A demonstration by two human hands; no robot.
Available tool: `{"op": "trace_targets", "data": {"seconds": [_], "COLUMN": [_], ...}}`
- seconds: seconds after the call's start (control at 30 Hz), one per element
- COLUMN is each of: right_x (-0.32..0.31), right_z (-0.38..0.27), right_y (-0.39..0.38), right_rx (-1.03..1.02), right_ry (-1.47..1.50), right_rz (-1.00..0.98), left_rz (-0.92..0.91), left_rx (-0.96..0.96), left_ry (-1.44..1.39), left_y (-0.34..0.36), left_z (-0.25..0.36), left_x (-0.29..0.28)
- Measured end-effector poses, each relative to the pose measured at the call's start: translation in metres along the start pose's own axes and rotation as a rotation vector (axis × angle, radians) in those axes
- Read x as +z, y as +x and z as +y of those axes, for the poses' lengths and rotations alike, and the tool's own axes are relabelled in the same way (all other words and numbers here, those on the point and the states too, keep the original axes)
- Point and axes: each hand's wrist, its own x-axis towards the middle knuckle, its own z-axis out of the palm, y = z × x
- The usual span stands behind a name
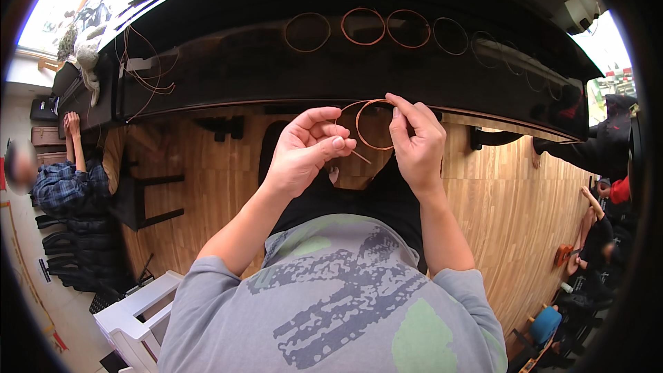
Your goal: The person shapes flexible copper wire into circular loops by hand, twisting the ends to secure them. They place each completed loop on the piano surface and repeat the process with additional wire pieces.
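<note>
My right hand [418,139] pinches a coiled copper-coloured wire [373,146] at its right side, between thumb and fingers. From the coil a free length runs left into my left hand [307,148], whose thumb and fingers close on it; one straight end pokes out below that thumb. Both hands are raised in front of my body, by the near edge of a long glossy black surface [235,76], which looks like a piano. On it lie two copper-coloured coils [364,44] [407,46], a paler coil [307,51] to their left and several thin silvery coils [452,53] to their right.
A loose tangle of copper-coloured wire [166,88] lies at the surface's left end. Below is a wooden floor [511,207] with a black bench [155,200] at left. A person in a checked shirt [69,190] sits far left; other people [597,235] are at right.
</note>
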Motion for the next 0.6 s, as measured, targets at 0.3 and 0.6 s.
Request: {"op": "trace_targets", "data": {"seconds": [0.3, 0.6], "right_x": [0.005, 0.015], "right_z": [-0.013, -0.017], "right_y": [-0.011, -0.019], "right_rx": [0.170, 0.364], "right_ry": [0.249, 0.615], "right_rz": [-0.017, -0.030], "left_rz": [0.207, 0.196], "left_rx": [0.256, 0.226], "left_ry": [0.816, 0.350], "left_y": [0.008, 0.018], "left_z": [0.000, -0.023], "left_x": [0.015, 0.010]}}
